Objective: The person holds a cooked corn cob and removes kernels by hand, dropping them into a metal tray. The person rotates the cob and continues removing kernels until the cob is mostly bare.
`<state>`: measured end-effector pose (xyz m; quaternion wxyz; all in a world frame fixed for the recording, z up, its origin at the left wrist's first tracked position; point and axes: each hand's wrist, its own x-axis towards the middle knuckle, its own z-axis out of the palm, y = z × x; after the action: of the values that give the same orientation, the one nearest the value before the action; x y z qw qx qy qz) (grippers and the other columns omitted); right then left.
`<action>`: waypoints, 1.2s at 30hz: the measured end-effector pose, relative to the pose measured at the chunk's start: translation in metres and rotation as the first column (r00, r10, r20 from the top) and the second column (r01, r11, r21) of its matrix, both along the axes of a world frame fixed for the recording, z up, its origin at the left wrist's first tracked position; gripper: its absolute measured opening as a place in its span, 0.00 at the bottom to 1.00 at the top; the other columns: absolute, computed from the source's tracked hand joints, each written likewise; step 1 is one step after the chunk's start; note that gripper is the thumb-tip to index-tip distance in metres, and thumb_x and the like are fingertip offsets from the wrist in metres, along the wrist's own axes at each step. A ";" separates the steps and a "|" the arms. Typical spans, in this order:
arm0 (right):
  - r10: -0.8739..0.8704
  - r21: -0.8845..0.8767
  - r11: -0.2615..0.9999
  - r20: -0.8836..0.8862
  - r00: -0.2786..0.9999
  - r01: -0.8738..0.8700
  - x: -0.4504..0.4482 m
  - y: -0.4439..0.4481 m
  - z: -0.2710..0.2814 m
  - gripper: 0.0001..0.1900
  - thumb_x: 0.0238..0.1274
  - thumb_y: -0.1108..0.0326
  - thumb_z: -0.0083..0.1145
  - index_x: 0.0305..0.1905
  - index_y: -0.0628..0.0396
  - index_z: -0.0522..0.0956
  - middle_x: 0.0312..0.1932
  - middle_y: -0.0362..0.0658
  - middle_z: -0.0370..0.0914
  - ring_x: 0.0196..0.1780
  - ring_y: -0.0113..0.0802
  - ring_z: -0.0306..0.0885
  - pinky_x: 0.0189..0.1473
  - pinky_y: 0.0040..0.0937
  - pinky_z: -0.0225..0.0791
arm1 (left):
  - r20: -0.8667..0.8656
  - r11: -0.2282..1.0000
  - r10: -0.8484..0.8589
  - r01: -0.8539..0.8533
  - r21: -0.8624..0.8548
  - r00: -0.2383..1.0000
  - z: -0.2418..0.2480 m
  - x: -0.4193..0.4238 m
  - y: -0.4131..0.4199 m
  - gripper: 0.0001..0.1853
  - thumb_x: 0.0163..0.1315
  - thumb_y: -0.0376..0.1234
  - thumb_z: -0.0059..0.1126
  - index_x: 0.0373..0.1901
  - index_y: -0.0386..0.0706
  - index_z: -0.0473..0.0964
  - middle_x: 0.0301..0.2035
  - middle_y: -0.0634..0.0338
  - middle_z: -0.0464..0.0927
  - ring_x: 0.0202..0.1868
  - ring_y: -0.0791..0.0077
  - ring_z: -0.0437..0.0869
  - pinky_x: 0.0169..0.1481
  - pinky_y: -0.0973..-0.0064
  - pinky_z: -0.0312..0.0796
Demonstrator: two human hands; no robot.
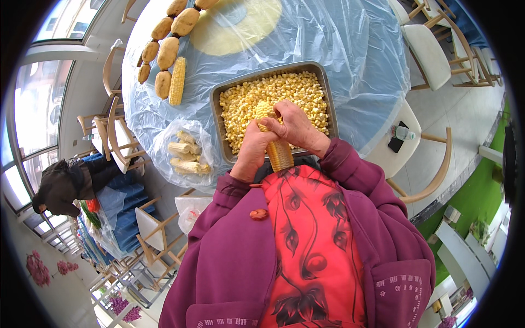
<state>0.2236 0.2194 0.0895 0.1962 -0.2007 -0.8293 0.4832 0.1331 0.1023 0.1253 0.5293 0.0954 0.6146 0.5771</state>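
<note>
An ear of corn (280,155), partly stripped of its kernels, is held over the near edge of a metal tray (330,107). My left hand (251,148) grips it from the left, and my right hand (298,126) closes over its upper part with the thumb pressed near the left thumb. Loose yellow corn kernels (246,98) spread across the tray beneath my hands. Left of the tray, a clear plastic bag (160,141) holds several stripped corn cobs (186,152). One whole ear of corn (177,81) lies farther up the table.
Linked lotus roots (168,53) lie beside the whole ear. Thin plastic covers the round table (361,74). On a chair (400,139) to the right rest a bottle (402,133) and a black phone-like object (395,145). A person (61,184) bends over another table at left.
</note>
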 end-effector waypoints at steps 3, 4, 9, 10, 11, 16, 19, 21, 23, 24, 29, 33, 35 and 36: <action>0.044 0.094 0.994 0.027 0.999 -0.047 0.000 0.000 0.001 0.30 0.63 0.40 0.53 0.28 0.64 0.73 0.28 0.58 0.73 0.34 0.58 0.74 0.36 0.47 0.67 | -0.004 1.000 0.000 0.000 -0.008 1.000 -0.005 0.001 -0.004 0.18 0.46 0.20 0.58 0.42 0.35 0.74 0.36 0.59 0.78 0.39 0.71 0.81 0.45 0.74 0.73; 0.052 0.112 0.992 0.029 0.998 -0.054 0.000 0.000 0.001 0.30 0.63 0.41 0.53 0.28 0.64 0.73 0.28 0.58 0.73 0.34 0.58 0.74 0.36 0.47 0.67 | -0.004 1.000 0.000 0.000 -0.008 1.000 -0.004 0.002 -0.004 0.17 0.46 0.19 0.58 0.41 0.35 0.74 0.36 0.59 0.78 0.39 0.72 0.81 0.46 0.74 0.73; 0.087 0.200 0.977 -0.051 0.995 -0.076 -0.002 0.006 -0.009 0.25 0.64 0.47 0.54 0.27 0.63 0.73 0.25 0.56 0.73 0.31 0.55 0.74 0.33 0.47 0.67 | 0.056 0.998 -0.017 0.014 0.058 0.998 0.008 0.003 0.002 0.17 0.41 0.20 0.57 0.38 0.36 0.74 0.34 0.60 0.77 0.36 0.72 0.80 0.43 0.75 0.72; 0.096 0.222 0.972 -0.072 0.993 -0.077 -0.002 0.006 -0.009 0.24 0.64 0.49 0.55 0.27 0.62 0.73 0.25 0.56 0.73 0.30 0.54 0.74 0.32 0.46 0.67 | 0.083 0.997 -0.018 0.012 0.073 0.996 0.006 0.002 0.001 0.18 0.41 0.20 0.57 0.38 0.36 0.74 0.33 0.61 0.77 0.36 0.72 0.80 0.42 0.75 0.72; 0.085 0.234 0.970 -0.081 0.993 -0.063 -0.002 0.005 -0.008 0.23 0.64 0.50 0.55 0.27 0.62 0.73 0.25 0.55 0.73 0.30 0.54 0.74 0.32 0.46 0.68 | 0.074 0.997 -0.021 0.015 0.077 0.997 0.005 0.001 0.000 0.17 0.41 0.19 0.57 0.37 0.36 0.74 0.33 0.61 0.77 0.35 0.72 0.79 0.42 0.75 0.72; 0.057 0.308 0.951 -0.099 0.994 -0.024 -0.001 0.004 -0.007 0.17 0.64 0.58 0.55 0.27 0.61 0.73 0.25 0.53 0.73 0.30 0.51 0.74 0.32 0.45 0.69 | -0.004 0.997 -0.033 0.033 0.073 0.999 0.003 0.003 0.001 0.17 0.41 0.19 0.55 0.37 0.37 0.74 0.33 0.61 0.77 0.34 0.73 0.79 0.42 0.75 0.72; 0.052 0.245 0.969 -0.214 0.975 0.002 0.000 0.003 -0.020 0.12 0.65 0.63 0.53 0.30 0.59 0.71 0.25 0.51 0.70 0.29 0.52 0.72 0.32 0.43 0.67 | 0.107 0.997 0.007 -0.015 0.074 0.994 0.007 0.003 0.002 0.18 0.41 0.19 0.57 0.38 0.37 0.74 0.33 0.62 0.78 0.35 0.73 0.80 0.42 0.75 0.72; 0.113 0.211 0.975 -0.192 0.975 -0.072 0.004 0.007 -0.022 0.11 0.66 0.64 0.50 0.32 0.60 0.73 0.28 0.52 0.73 0.32 0.52 0.73 0.33 0.43 0.68 | 0.058 0.996 -0.012 0.007 0.084 0.998 0.004 0.003 0.002 0.19 0.41 0.19 0.57 0.39 0.37 0.74 0.34 0.62 0.78 0.35 0.73 0.80 0.43 0.75 0.73; 0.111 0.100 0.991 -0.206 0.972 -0.091 0.003 0.007 -0.019 0.12 0.68 0.63 0.48 0.34 0.62 0.75 0.29 0.53 0.74 0.32 0.52 0.74 0.34 0.43 0.69 | 0.031 0.997 0.007 -0.009 0.082 0.999 0.004 0.003 0.002 0.19 0.42 0.19 0.58 0.40 0.37 0.74 0.34 0.63 0.78 0.35 0.73 0.80 0.43 0.75 0.73; 0.071 0.010 0.997 -0.224 0.972 -0.071 0.002 0.004 -0.014 0.13 0.69 0.62 0.48 0.35 0.62 0.75 0.28 0.53 0.74 0.32 0.52 0.74 0.34 0.43 0.69 | 0.030 0.996 0.029 -0.032 0.080 0.999 0.006 0.004 0.003 0.19 0.43 0.19 0.58 0.41 0.37 0.73 0.34 0.63 0.78 0.36 0.73 0.81 0.43 0.75 0.73; -0.036 -0.320 0.947 -0.023 0.999 0.027 -0.007 -0.004 -0.001 0.25 0.70 0.48 0.50 0.30 0.63 0.76 0.22 0.55 0.71 0.28 0.50 0.73 0.32 0.42 0.66 | -0.031 0.996 0.083 -0.081 0.043 0.996 -0.005 0.005 0.001 0.20 0.46 0.19 0.57 0.44 0.36 0.71 0.36 0.61 0.77 0.37 0.72 0.80 0.43 0.75 0.73; -0.039 -0.223 0.974 0.013 0.999 0.041 -0.013 -0.006 -0.001 0.26 0.67 0.47 0.53 0.26 0.63 0.73 0.23 0.56 0.71 0.28 0.53 0.71 0.31 0.45 0.64 | -0.035 0.992 0.124 -0.124 0.018 0.992 -0.006 0.007 0.002 0.20 0.45 0.18 0.55 0.44 0.36 0.70 0.36 0.59 0.76 0.38 0.70 0.80 0.42 0.74 0.73; -0.054 -0.167 0.985 -0.062 0.997 0.043 -0.014 -0.009 -0.001 0.25 0.68 0.49 0.53 0.25 0.62 0.72 0.24 0.56 0.70 0.28 0.54 0.70 0.31 0.46 0.63 | -0.009 0.992 0.123 -0.123 0.033 0.992 -0.005 0.004 0.001 0.21 0.44 0.18 0.54 0.44 0.36 0.69 0.36 0.58 0.76 0.38 0.69 0.80 0.42 0.74 0.73; -0.048 -0.126 0.991 -0.084 0.995 0.038 -0.014 -0.010 -0.003 0.24 0.68 0.50 0.53 0.26 0.63 0.72 0.24 0.56 0.70 0.29 0.55 0.70 0.31 0.47 0.63 | 0.013 0.994 0.107 -0.107 0.036 0.994 -0.005 0.001 0.000 0.21 0.44 0.17 0.54 0.44 0.36 0.69 0.36 0.58 0.76 0.38 0.69 0.80 0.41 0.74 0.73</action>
<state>0.2093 0.2098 0.0864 0.2295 -0.2092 -0.7839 0.5377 0.1344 0.1027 0.1200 0.4992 0.0688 0.6051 0.6164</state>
